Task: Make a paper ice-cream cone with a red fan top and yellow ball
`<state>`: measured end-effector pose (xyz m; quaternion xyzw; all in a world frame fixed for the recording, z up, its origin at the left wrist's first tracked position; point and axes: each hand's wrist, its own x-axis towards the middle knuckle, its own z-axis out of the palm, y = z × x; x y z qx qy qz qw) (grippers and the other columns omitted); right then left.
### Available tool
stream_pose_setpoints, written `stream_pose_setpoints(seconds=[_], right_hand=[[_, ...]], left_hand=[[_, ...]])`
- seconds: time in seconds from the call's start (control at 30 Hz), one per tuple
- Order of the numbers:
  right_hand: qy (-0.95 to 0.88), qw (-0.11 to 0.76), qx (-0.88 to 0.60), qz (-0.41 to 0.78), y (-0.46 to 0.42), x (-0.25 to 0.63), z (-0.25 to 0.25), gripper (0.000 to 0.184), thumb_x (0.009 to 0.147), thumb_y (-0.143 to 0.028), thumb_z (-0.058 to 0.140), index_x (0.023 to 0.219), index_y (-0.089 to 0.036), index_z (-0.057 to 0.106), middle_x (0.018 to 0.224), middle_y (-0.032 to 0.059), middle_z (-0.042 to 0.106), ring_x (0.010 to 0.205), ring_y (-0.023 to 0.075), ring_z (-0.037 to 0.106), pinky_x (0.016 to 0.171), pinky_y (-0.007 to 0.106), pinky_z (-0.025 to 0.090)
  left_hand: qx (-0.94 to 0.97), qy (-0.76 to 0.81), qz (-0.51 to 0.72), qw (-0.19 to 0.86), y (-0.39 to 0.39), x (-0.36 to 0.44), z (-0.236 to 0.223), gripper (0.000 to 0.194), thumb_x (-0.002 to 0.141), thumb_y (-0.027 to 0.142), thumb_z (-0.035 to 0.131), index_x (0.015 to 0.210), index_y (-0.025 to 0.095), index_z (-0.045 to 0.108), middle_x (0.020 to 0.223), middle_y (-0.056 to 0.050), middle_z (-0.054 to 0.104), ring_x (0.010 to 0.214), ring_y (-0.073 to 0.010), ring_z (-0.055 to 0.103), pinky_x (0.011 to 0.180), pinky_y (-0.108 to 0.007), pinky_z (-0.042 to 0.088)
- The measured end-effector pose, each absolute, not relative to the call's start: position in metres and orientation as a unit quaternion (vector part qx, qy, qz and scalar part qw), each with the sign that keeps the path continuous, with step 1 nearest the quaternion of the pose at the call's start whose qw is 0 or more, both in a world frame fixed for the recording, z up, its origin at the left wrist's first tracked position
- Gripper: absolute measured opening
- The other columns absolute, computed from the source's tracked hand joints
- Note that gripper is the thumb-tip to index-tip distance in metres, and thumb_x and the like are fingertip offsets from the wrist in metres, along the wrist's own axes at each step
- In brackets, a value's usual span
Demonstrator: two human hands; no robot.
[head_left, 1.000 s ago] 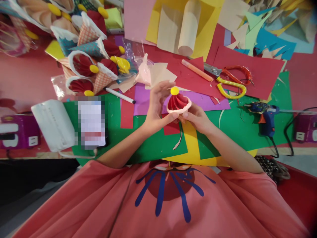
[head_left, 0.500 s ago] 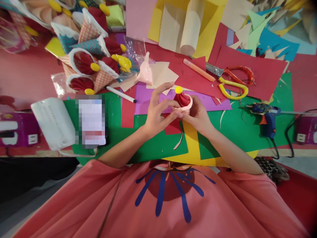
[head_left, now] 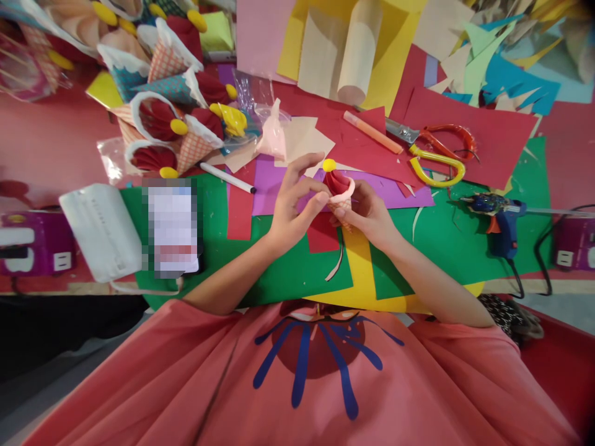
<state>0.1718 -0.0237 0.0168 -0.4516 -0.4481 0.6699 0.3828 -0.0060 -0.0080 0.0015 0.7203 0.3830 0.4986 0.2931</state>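
Tilting toward the left hand [head_left: 297, 210], a small cone with pleated dark-red filling [head_left: 341, 197] sits between both hands, above the green sheet [head_left: 274, 263] on the table [head_left: 51, 139]. Its pale-pink rim is thick and rounded; below it the body is checked in orange and white, narrowing to a point, and a glossy yellow ball [head_left: 329, 165] tops the red folds. The right hand [head_left: 372, 217] has its fingers closed around the checked body, thumb across the front. The left hand's fingers are half open, thumb and a fingertip at the rim's near side — whether they pinch it, I cannot tell.

Faint dark print runs along the white rectangular device [head_left: 101, 232], too blurred to read. The phone [head_left: 173, 229] has a pixelated screen — its writing is unreadable too.
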Motion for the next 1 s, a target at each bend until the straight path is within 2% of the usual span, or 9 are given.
stream_pose_setpoints(seconds=[0.1, 0.3, 0.4, 0.5, 0.67, 0.87, 1.0], right_hand=[[-0.448, 0.386, -0.457, 0.664, -0.0241, 0.1719, 0.0175, 0.051, 0.068, -0.053, 0.082, 0.101, -0.027, 0.052, 0.098, 0.0011, 0.061, 0.084, 0.0176, 0.065, 0.069, 0.034, 0.063], [-0.442, 0.376, -0.466, 0.668, -0.0234, 0.1729, 0.0173, 0.058, 0.064, -0.056, 0.084, 0.102, -0.027, 0.05, 0.098, 0.0014, 0.06, 0.084, 0.0187, 0.065, 0.069, 0.036, 0.063], [-0.451, 0.38, -0.47, 0.656, -0.0234, 0.1725, 0.0173, 0.058, 0.064, -0.057, 0.083, 0.102, -0.027, 0.05, 0.103, 0.0031, 0.06, 0.088, 0.0199, 0.065, 0.07, 0.037, 0.062], [-0.472, 0.386, -0.483, 0.628, -0.0244, 0.1721, 0.0176, 0.058, 0.065, -0.055, 0.083, 0.103, -0.026, 0.05, 0.109, 0.0051, 0.059, 0.098, 0.022, 0.063, 0.077, 0.039, 0.062], [-0.493, 0.396, -0.495, 0.596, -0.0261, 0.1723, 0.0165, 0.057, 0.068, -0.051, 0.083, 0.105, -0.025, 0.048, 0.108, 0.0054, 0.057, 0.097, 0.0215, 0.061, 0.08, 0.042, 0.06], [-0.51, 0.388, -0.5, 0.582, -0.0266, 0.1732, 0.0147, 0.056, 0.068, -0.051, 0.082, 0.105, -0.026, 0.047, 0.109, 0.0052, 0.057, 0.099, 0.0226, 0.06, 0.081, 0.043, 0.059], [-0.506, 0.39, -0.508, 0.577, -0.0287, 0.1733, 0.0147, 0.058, 0.068, -0.052, 0.083, 0.104, -0.026, 0.046, 0.111, 0.005, 0.057, 0.092, 0.0206, 0.062, 0.077, 0.041, 0.06]], left_hand=[[0.715, 0.386, 0.497, 0.304, -0.0078, -0.0053, 0.0008, 0.022, 0.094, 0.045, 0.057, 0.088, 0.025, 0.063, 0.136, -0.003, 0.056, 0.131, -0.0222, 0.055, 0.113, -0.047, 0.048], [0.713, 0.374, 0.503, 0.314, -0.005, -0.0054, -0.0019, 0.023, 0.095, 0.045, 0.056, 0.088, 0.025, 0.063, 0.135, -0.002, 0.056, 0.13, -0.023, 0.055, 0.114, -0.051, 0.046], [0.701, 0.381, 0.512, 0.317, -0.0058, -0.0051, -0.0003, 0.02, 0.096, 0.046, 0.052, 0.095, 0.028, 0.061, 0.132, -0.002, 0.058, 0.127, -0.0218, 0.057, 0.112, -0.05, 0.048], [0.712, 0.378, 0.517, 0.287, -0.007, -0.0047, 0.0012, 0.017, 0.094, 0.046, 0.057, 0.103, 0.032, 0.06, 0.131, -0.003, 0.057, 0.126, -0.0227, 0.057, 0.109, -0.05, 0.05], [0.737, 0.381, 0.497, 0.255, -0.0064, -0.0054, -0.0003, 0.019, 0.092, 0.046, 0.059, 0.096, 0.028, 0.064, 0.135, -0.003, 0.055, 0.127, -0.0238, 0.056, 0.114, -0.051, 0.045], [0.733, 0.371, 0.493, 0.285, -0.0051, -0.0067, 0.0007, 0.022, 0.093, 0.047, 0.058, 0.089, 0.027, 0.065, 0.135, -0.002, 0.055, 0.128, -0.0237, 0.056, 0.115, -0.051, 0.044], [0.726, 0.382, 0.489, 0.296, -0.0065, -0.0067, 0.0013, 0.024, 0.093, 0.049, 0.057, 0.09, 0.027, 0.064, 0.137, -0.003, 0.056, 0.13, -0.0242, 0.054, 0.115, -0.05, 0.044]])
